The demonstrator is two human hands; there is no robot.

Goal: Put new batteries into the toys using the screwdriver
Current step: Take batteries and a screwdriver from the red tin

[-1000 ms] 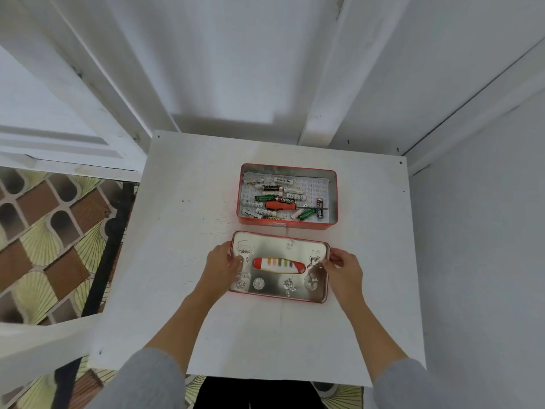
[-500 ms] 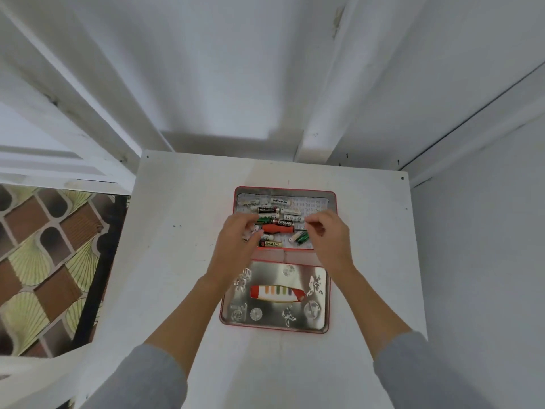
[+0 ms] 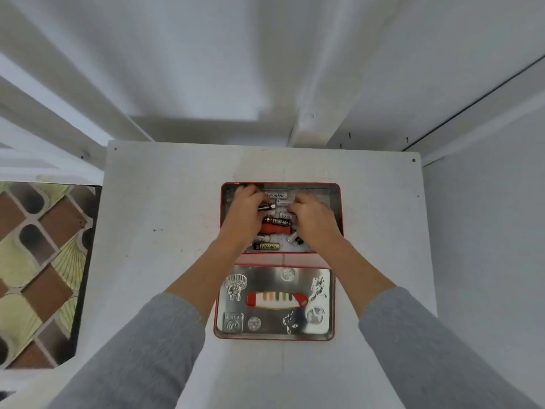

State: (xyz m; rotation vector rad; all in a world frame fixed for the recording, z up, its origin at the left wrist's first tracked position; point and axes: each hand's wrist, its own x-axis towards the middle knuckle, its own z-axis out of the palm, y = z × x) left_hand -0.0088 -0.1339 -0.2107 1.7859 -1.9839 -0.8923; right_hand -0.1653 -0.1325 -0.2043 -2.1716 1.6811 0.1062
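Batteries (image 3: 272,222) lie loose in the open red tin (image 3: 334,199), which sits just past the middle of the white tabletop (image 3: 165,219); keeping them in the tin probably stops them rolling off. At the 9 o'clock side of the tin the left hand (image 3: 246,215) reaches in, its grip pinching a dark battery (image 3: 267,206) whose metal end sticks out toward the centre, a likely first pick for a toy. Between the hands lies the red-handled screwdriver (image 3: 272,229), partly hidden and untouched. At the 3 o'clock side the right hand (image 3: 312,219) digs among the cells with fingers curled; whether its grip holds one I cannot tell. At 6 o'clock from the tin, touching its near edge, the lid (image 3: 324,323) rests upside down, set close so it is out of the way yet handy. No toy is in view.
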